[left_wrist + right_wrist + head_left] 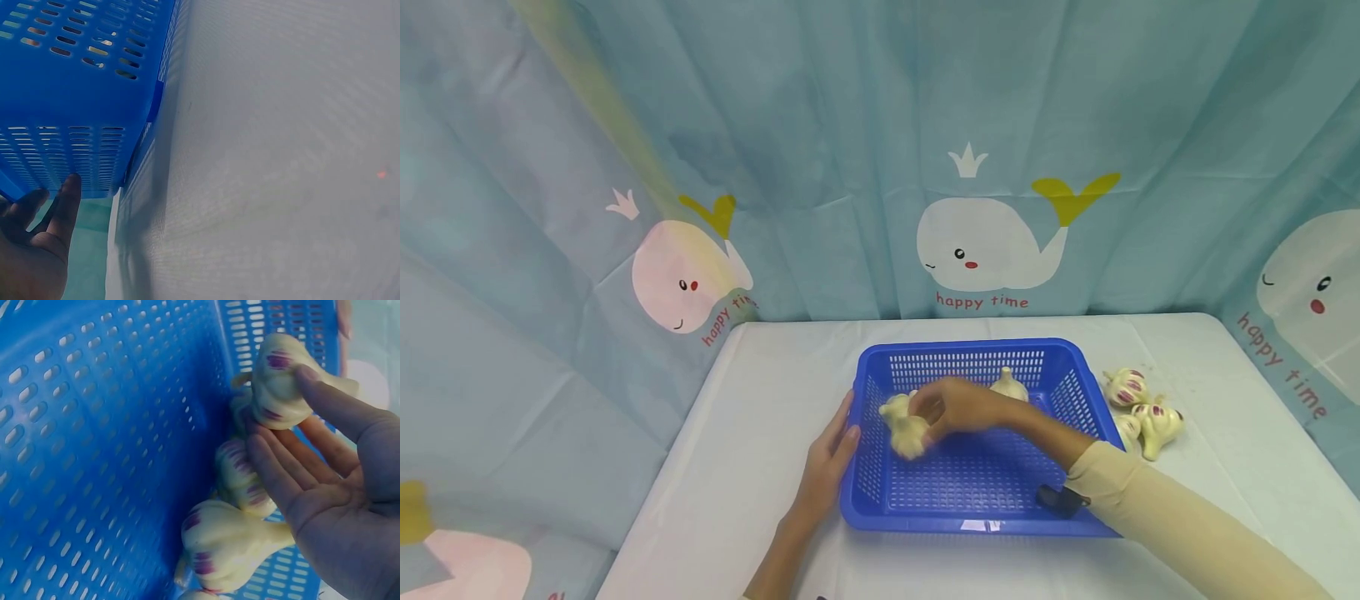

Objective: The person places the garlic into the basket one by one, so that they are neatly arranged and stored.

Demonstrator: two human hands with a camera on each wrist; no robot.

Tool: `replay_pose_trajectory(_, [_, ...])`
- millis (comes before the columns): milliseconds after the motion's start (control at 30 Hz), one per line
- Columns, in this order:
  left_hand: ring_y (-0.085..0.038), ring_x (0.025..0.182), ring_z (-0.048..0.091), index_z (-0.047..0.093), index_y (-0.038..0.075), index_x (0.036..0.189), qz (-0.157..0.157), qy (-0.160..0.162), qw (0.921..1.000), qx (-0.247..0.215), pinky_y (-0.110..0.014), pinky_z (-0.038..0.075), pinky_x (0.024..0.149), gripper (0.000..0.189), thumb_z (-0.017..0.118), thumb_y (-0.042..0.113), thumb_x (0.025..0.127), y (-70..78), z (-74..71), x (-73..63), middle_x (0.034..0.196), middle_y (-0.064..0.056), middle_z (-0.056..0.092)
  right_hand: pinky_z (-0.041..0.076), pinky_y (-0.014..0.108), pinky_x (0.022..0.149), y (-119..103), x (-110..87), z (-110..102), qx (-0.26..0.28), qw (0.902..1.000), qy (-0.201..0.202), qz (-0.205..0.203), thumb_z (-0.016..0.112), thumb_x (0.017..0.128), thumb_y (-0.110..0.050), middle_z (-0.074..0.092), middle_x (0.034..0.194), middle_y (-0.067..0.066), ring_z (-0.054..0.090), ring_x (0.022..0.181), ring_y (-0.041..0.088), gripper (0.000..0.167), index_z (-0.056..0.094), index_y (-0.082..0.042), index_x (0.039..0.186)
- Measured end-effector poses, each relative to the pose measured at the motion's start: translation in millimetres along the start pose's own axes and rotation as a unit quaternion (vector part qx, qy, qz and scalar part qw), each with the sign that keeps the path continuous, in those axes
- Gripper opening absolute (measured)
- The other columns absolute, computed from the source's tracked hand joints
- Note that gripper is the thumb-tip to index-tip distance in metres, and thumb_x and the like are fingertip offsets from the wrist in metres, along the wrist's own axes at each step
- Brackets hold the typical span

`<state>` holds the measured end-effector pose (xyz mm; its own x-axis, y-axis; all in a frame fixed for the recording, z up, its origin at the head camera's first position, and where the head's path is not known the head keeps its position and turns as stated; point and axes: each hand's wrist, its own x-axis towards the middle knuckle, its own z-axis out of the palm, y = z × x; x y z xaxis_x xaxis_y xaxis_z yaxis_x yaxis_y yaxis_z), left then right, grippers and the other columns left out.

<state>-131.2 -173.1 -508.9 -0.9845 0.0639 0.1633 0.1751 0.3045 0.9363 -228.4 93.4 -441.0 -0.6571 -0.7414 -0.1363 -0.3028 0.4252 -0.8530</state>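
Observation:
My right hand (958, 407) reaches into a blue plastic basket (977, 523) and pinches a garlic bulb (908, 439) between thumb and fingertips. In the right wrist view this garlic bulb (281, 381) is cream with purple patches. Below it lie further bulbs, one a garlic bulb (219, 540) with its stem turned toward my palm. Another garlic bulb (1009, 387) stands at the basket's back, partly behind my right forearm. At the basket's left side, my left hand (826, 467) touches the outer wall with straight fingers (70, 200).
Several garlic bulbs (1159, 423) lie on the white table (760, 400), close to the basket's right side. A teal curtain (850, 167) with whale prints hangs behind the table and along its sides. A dark band (1060, 500) sits at my right wrist, over the basket's front rim.

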Motion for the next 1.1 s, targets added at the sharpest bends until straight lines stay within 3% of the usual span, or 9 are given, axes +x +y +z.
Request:
replay_pose_trajectory(167, [-0.018,0.159,0.031,0.034,0.028,0.167,-0.001,0.003,1.0000,0.002,-0.024,0.026,0.126,0.056,0.048,0.035,0.113,-0.3,0.7,0.9,0.171,0.006,0.035,0.064,0.033,0.095,1,4.7,5,-0.012,0.9999,-0.007,-0.009,0.090,0.080,-0.008,0.079,0.110,0.005,0.076,0.108,0.023,0.035,0.077,-0.008,0.112])
replay_pose_trajectory(233, [-0.018,0.159,0.031,0.035,0.028,0.167,0.001,0.004,1.0000,0.001,-0.018,0.024,0.124,0.056,0.049,0.034,0.113,-0.6,0.8,1.1,0.171,0.006,0.036,0.063,0.032,0.095,0,5.3,6,-0.019,0.9997,-0.006,-0.011,0.090,0.079,-0.008,0.079,0.108,0.005,0.076,0.106,0.022,0.034,0.077,-0.008,0.111])
replay_pose_trajectory(733, [-0.017,0.159,0.030,0.034,0.028,0.167,0.001,0.002,1.0000,-0.001,-0.018,0.024,0.124,0.056,0.048,0.033,0.113,-2.3,0.7,1.0,0.171,0.006,0.035,0.062,0.030,0.088,-3,10.3,12,-0.124,0.9916,-0.001,-0.034,0.092,0.077,-0.015,0.078,0.098,-0.002,0.073,0.094,0.017,0.030,0.079,-0.011,0.103])
replay_pose_trajectory(1100, [-0.014,0.159,0.030,0.035,0.027,0.167,-0.003,0.001,1.0000,-0.003,-0.018,0.024,0.124,0.056,0.049,0.034,0.113,2.2,0.8,-0.5,0.171,0.008,0.035,0.061,0.028,0.086,-5,11.5,16,-0.161,0.9861,0.010,-0.041,0.090,0.077,-0.011,0.077,0.094,-0.002,0.074,0.093,0.021,0.022,0.078,-0.011,0.096])
